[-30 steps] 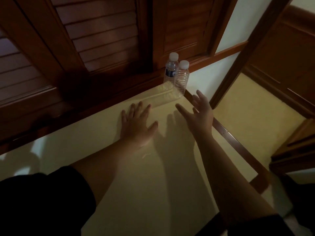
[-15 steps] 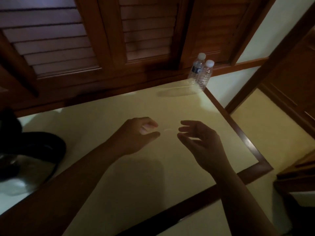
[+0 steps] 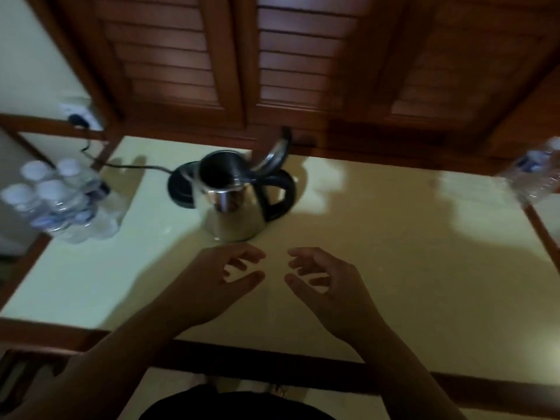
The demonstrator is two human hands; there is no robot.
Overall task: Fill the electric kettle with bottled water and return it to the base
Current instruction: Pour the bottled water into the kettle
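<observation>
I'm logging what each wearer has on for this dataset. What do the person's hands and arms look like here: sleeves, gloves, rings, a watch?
Both the left hand and the right hand are bare: no gloves, and no ring or watch shows, though the picture is dim and blurred. The forearms are uncovered down to the frame's lower edge, with no sleeve in view. Dark clothing shows at the bottom centre.

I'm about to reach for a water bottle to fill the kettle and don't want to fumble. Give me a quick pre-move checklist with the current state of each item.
1. Kettle lid open: ok, lid is flipped up.
2. Kettle off its base: ok, it appears to stand in front of the base.
3. Left hand free: ok, holds nothing.
4. Right hand free: ok, holds nothing.
5. Bottles within view: ok, bottle pack at left, loose bottles at right.
6. Water already in kettle: cannot tell, interior is dark.
</observation>
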